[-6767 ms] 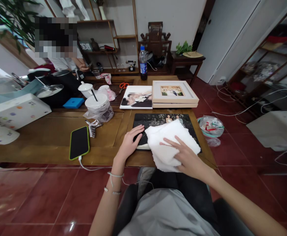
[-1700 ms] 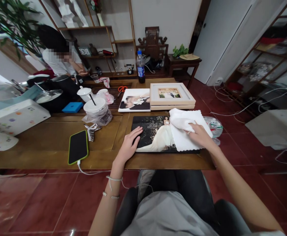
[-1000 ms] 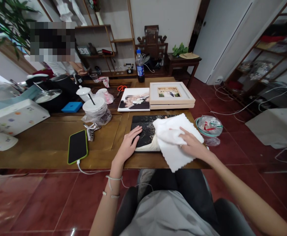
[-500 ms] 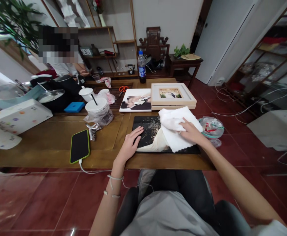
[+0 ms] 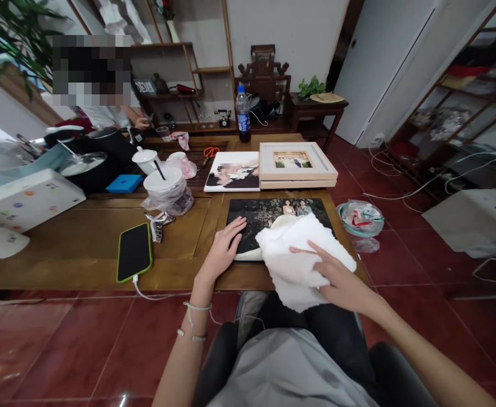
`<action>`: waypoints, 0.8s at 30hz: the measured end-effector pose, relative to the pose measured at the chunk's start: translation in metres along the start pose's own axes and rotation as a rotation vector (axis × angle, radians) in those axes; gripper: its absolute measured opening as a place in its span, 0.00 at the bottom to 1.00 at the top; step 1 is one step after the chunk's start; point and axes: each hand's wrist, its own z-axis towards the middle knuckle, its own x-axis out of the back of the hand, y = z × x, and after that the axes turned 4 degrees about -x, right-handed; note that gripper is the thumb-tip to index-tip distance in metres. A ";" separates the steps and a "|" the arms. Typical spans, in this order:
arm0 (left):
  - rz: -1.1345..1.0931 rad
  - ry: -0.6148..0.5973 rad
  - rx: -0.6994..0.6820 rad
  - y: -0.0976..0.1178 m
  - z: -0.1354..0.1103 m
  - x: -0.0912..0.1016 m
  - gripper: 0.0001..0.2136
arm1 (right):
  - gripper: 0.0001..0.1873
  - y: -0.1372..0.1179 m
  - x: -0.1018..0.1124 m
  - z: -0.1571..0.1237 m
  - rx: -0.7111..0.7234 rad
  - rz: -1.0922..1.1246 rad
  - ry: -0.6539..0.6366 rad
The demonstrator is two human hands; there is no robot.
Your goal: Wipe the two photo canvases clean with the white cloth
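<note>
A dark photo panel [image 5: 254,217] with two people printed at its upper part lies at the table's front edge. My left hand [image 5: 226,243] rests on its left side, fingers stretched out flat and holding nothing. With my right hand [image 5: 330,271] I grip a white towel [image 5: 290,240] against the lower right of the panel. The towel covers much of the picture and hangs over the table edge toward my lap. Some of my right fingers are extended on the cloth; the others are partly hidden in its folds.
Behind the panel lie a framed photo [image 5: 298,164] and a photo print [image 5: 233,172]. A phone [image 5: 134,251] on a cable, a lidded cup [image 5: 165,183] and orange scissors [image 5: 211,152] are to the left. A bottle [image 5: 243,116] stands farther back. Another person [image 5: 107,113] sits at far left.
My right hand has drawn the towel down toward me and slightly left, uncovering the two printed people at the panel's top. My left hand has stayed in place.
</note>
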 end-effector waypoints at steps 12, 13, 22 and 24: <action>0.002 -0.009 0.006 0.000 0.001 0.001 0.17 | 0.13 0.068 0.029 0.116 -0.166 0.066 0.072; 0.001 -0.008 0.007 0.001 0.001 0.002 0.17 | 0.13 0.071 0.028 0.121 -0.171 0.072 0.093; -0.003 -0.003 0.009 0.000 0.001 0.001 0.17 | 0.18 0.055 -0.007 0.087 -0.217 -0.016 0.130; -0.003 -0.004 0.011 0.000 0.000 0.000 0.17 | 0.19 0.035 -0.012 0.067 -0.130 0.001 0.096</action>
